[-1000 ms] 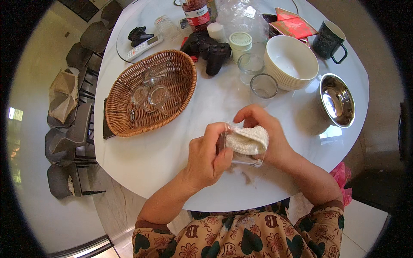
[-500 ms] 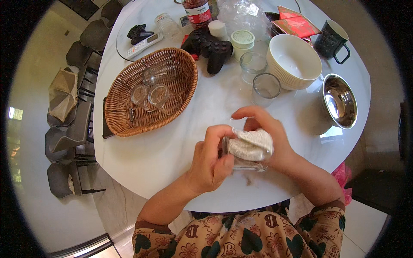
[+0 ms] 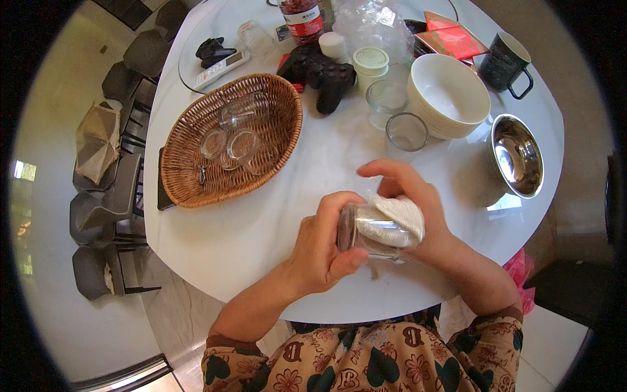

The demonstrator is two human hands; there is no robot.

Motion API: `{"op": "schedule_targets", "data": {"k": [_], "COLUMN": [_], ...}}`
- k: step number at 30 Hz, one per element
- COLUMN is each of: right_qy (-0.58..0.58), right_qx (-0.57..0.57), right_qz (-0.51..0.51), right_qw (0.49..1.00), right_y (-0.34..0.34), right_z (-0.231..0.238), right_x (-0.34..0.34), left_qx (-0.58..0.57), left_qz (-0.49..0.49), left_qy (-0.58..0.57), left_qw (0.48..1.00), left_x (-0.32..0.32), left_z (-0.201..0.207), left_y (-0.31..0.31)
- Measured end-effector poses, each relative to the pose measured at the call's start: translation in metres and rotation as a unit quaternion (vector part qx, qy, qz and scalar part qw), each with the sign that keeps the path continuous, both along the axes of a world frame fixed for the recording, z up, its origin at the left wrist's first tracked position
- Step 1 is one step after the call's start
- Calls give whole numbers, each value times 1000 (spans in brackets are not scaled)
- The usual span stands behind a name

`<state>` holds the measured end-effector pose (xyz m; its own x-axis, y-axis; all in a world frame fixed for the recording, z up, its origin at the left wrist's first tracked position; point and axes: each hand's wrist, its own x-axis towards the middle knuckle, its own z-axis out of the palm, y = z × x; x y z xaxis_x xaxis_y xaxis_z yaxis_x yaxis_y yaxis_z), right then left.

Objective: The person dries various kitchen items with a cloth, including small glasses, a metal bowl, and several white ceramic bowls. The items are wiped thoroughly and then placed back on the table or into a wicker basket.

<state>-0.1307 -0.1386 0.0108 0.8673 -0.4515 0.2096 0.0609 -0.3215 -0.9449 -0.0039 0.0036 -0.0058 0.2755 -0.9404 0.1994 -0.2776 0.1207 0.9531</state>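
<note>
Near the table's front edge, my left hand (image 3: 317,251) grips a clear drinking glass (image 3: 347,227), which lies tilted on its side. Its thumb and fingers close round the glass's left end. A white cloth (image 3: 398,219) covers the right end of the glass, and my right hand (image 3: 428,206) holds it there. The right index finger sticks out to the left, clear of the glass. How far the cloth goes inside the glass is hard to make out.
A wicker basket (image 3: 175,144) with several glasses (image 3: 243,144) stands at left. Two glasses (image 3: 406,132), a white bowl (image 3: 450,98), a steel bowl (image 3: 522,157) and a dark mug (image 3: 503,62) stand at right. Black game controllers (image 3: 330,81) lie at the back.
The glass and cloth have shifted slightly right and turned a little in my hands, so more of the glass's left end shows. Both hands keep their hold.
</note>
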Motion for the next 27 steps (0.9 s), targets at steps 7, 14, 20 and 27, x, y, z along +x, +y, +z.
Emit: {"op": "schedule_targets", "data": {"k": [7,14,20,27], "right_qy": [36,27,50,34], "right_qx": [348,274,107,63], "right_qz": [129,64,-3,89], "right_qw": [928,959,993,993], "right_y": [-2,8,7,16], "right_z": [-13,-5,14,12], "right_x": [7,9,2,-3], "left_qx": [-157,-142,-260,-135], "left_qz": [-58,1,299,389], "left_qy": [-155,-96,-147,-372], "left_qw": [974,985,906,832], "left_x": [12,17,55,78], "left_z": [-2,2,16,19], "left_y": [-14,-7,-5,-10]}}
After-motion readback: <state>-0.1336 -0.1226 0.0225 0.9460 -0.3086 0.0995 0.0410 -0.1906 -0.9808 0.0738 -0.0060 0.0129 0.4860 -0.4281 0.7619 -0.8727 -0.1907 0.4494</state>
